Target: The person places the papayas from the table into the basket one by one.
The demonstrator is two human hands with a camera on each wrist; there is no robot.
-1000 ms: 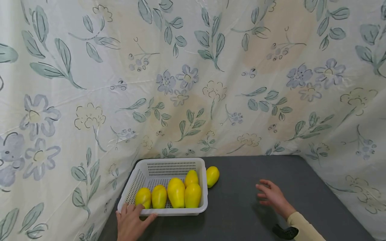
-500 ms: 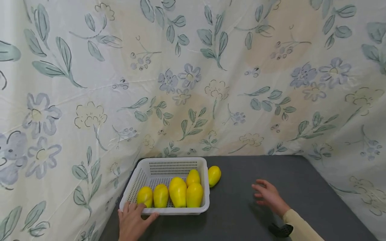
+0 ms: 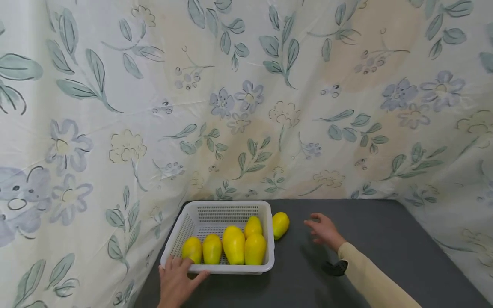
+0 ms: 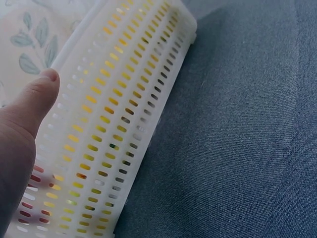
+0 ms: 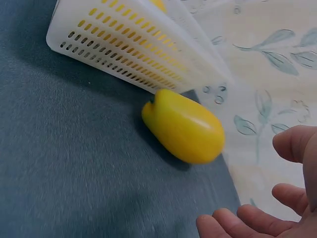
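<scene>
A white perforated plastic basket holds several yellow fruits, mango-like in shape, such as the large one in its middle. My left hand grips the basket's near left rim, fingers over the inside and thumb outside. Through the holes in the left wrist view, fingers show faintly behind the basket wall. One more yellow mango-like fruit lies on the table just right of the basket; in the right wrist view this fruit shows a small stem notch. To its right, my right hand hovers with spread, relaxed fingers, touching nothing.
The dark grey cloth-covered table stretches to the right of the basket. A floral curtain closes off the back and both sides. A black strapped device sits at my right wrist.
My right hand has moved left and a little away from me, closer to the loose fruit. The left hand stays on the basket rim; the whole view has shifted slightly.
</scene>
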